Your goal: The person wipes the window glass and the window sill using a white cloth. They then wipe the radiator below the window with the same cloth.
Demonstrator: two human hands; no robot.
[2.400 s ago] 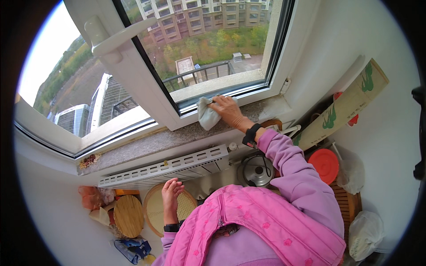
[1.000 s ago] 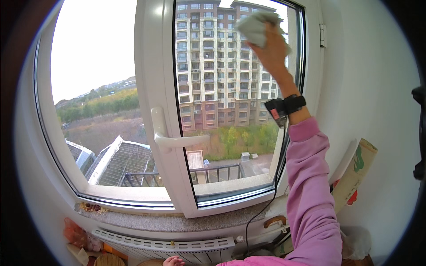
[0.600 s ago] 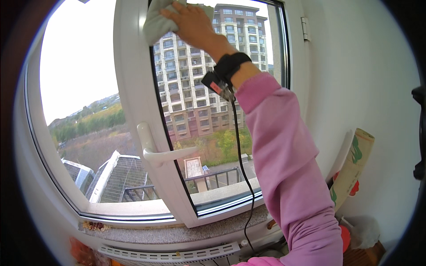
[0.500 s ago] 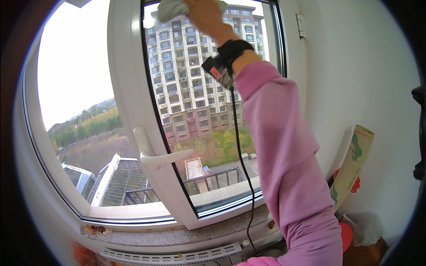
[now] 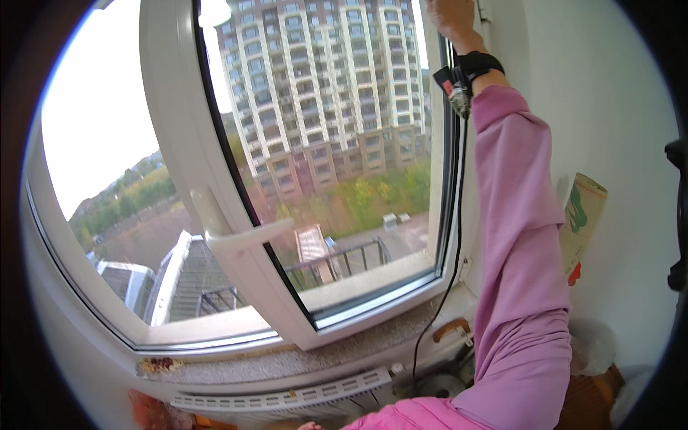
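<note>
My right hand (image 5: 453, 17) is up at the top right of the window sash, beside its white frame. The picture's upper edge cuts off the fingertips. The hand looks closed; the pale grey cloth it held a moment ago is out of sight above. A black strap with a small device (image 5: 453, 89) sits on the wrist, and a black cable (image 5: 459, 215) hangs from it. Behind the arm is the window glass (image 5: 401, 208). At the lower edge shows a small skin-coloured bit, perhaps my left hand (image 5: 309, 426), its fingers too cut off to read.
A white window handle (image 5: 247, 236) sticks out from the sash. Below runs a stone sill (image 5: 251, 367) with a small heap of nuts or seeds (image 5: 161, 365), above a white radiator (image 5: 287, 400). A rolled patterned sheet (image 5: 582, 215) leans on the right wall, near a clear plastic bag (image 5: 591, 347).
My right hand has moved right across the glass, from the upper middle to the sash's right frame. The cloth has gone out of view. The view has shifted slightly.
</note>
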